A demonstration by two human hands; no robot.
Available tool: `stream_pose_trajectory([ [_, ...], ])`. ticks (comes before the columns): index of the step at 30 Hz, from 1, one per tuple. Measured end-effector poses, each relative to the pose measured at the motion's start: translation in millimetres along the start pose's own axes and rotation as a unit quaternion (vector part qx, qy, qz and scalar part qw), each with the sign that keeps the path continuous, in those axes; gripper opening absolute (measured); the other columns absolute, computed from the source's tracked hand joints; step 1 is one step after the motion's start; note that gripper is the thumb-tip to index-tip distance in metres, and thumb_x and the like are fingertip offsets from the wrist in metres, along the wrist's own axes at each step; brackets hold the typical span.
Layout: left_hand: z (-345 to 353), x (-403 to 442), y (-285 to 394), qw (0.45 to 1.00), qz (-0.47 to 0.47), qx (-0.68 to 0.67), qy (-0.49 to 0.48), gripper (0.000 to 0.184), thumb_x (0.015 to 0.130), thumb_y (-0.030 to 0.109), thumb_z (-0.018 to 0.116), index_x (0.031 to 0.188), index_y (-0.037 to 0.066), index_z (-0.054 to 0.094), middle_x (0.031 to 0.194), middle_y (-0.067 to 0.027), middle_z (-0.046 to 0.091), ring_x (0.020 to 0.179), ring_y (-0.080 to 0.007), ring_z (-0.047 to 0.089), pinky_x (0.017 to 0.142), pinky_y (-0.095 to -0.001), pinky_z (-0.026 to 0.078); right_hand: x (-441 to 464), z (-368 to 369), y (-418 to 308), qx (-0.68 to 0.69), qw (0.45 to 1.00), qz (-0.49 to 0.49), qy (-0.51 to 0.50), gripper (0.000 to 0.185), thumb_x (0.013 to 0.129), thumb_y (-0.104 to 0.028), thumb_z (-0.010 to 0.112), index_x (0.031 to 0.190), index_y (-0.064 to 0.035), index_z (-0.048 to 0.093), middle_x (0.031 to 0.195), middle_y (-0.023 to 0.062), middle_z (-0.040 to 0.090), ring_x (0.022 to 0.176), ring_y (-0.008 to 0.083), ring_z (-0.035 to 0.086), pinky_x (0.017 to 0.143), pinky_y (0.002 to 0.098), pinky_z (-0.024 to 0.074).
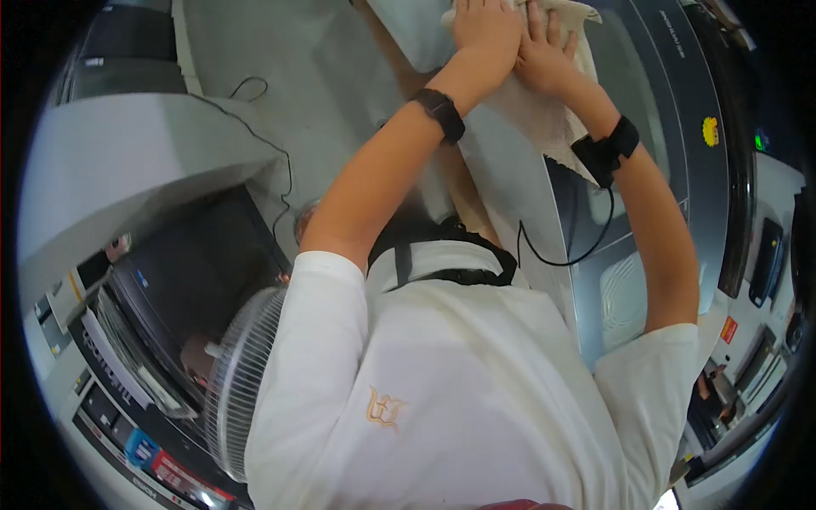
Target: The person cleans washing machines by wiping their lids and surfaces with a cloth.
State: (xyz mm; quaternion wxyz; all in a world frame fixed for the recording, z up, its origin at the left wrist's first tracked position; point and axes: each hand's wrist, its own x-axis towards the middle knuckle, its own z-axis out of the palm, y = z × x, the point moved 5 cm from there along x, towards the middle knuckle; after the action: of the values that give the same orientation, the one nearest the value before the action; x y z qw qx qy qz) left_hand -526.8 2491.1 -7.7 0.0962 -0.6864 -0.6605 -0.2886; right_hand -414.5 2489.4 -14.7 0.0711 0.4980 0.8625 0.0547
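Note:
My left hand (pixel 489 36) lies on a beige cloth (pixel 537 115) at the top of the view. Its fingers are stretched out, and the frame edge cuts off their tips. Beside it, nearly touching, my right hand (pixel 550 61) presses flat on the same cloth with its fingers spread. The cloth rests on a large grey appliance (pixel 701 183) with a glossy panel, and one edge hangs loosely toward me. What lies under the cloth is hidden. Each wrist wears a black band; a black cable (pixel 568 263) loops below the right one.
A round fan (pixel 246 382) stands close to my left elbow. Behind it are a dark flat panel (pixel 200 272) and stacked boxes. A thin cable (pixel 289 170) runs across the floor at left. The appliance carries a yellow sticker (pixel 711 132). Various items line the right edge.

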Motion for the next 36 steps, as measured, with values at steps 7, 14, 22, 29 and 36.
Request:
stream_pose_trajectory([
  [7,-56,43,-89,0.999,-0.02,-0.035,-0.017,0.053,0.105,0.026,0.059,0.155,0.01,0.05,0.156,-0.021,0.051,0.144,-0.0404,0.048,0.119,-0.056,0.038,114,-58,-47,0.101,0.96,-0.151,0.214,0.062,0.11,-0.034,0.05,0.167,-0.0217,0.032,0.175,0.0124,0.023,0.159,0.0438,0.022,0.122,0.0644,0.027],
  [14,-76,75,-218,0.801,-0.289,-0.519,-0.077,0.048,0.103,0.023,0.061,0.146,0.001,0.055,0.127,-0.0234,0.069,0.116,-0.033,0.069,0.099,-0.0407,0.054,219,-207,-78,0.307,0.891,-0.216,0.257,0.065,0.105,-0.014,0.055,0.165,-0.0043,0.032,0.162,0.0252,0.043,0.15,0.0467,0.039,0.12,0.0537,0.0337],
  [22,1,125,-300,0.597,-0.398,-0.616,-0.325,0.05,0.107,0.048,0.051,0.125,0.003,0.064,0.1,-0.0117,0.074,0.091,-0.0215,0.071,0.073,-0.0386,0.059,257,-208,-117,0.376,0.919,-0.114,0.034,0.048,0.112,-0.029,0.046,0.158,-0.0166,0.049,0.125,0.0166,0.071,0.106,0.0368,0.069,0.095,0.0389,0.0528],
  [29,-4,87,-308,0.527,-0.254,-0.74,-0.332,0.033,0.105,0.036,0.061,0.125,0.009,0.061,0.097,-0.0024,0.071,0.084,-0.0144,0.065,0.073,-0.0335,0.055,269,-181,-173,0.432,0.879,-0.171,-0.107,0.045,0.109,-0.024,0.05,0.154,-0.016,0.053,0.138,0.016,0.064,0.124,0.0384,0.061,0.105,0.0411,0.0489],
  [36,-28,196,-359,0.637,-0.292,-0.651,-0.292,0.02,0.103,0.019,0.064,0.102,-0.001,0.065,0.077,-0.0009,0.061,0.076,-0.0084,0.053,0.068,-0.0291,0.048,330,-172,-153,0.762,0.644,-0.019,-0.069,0.043,0.106,-0.021,0.06,0.148,-0.0082,0.058,0.145,0.012,0.061,0.134,0.0276,0.057,0.107,0.0409,0.0489],
])
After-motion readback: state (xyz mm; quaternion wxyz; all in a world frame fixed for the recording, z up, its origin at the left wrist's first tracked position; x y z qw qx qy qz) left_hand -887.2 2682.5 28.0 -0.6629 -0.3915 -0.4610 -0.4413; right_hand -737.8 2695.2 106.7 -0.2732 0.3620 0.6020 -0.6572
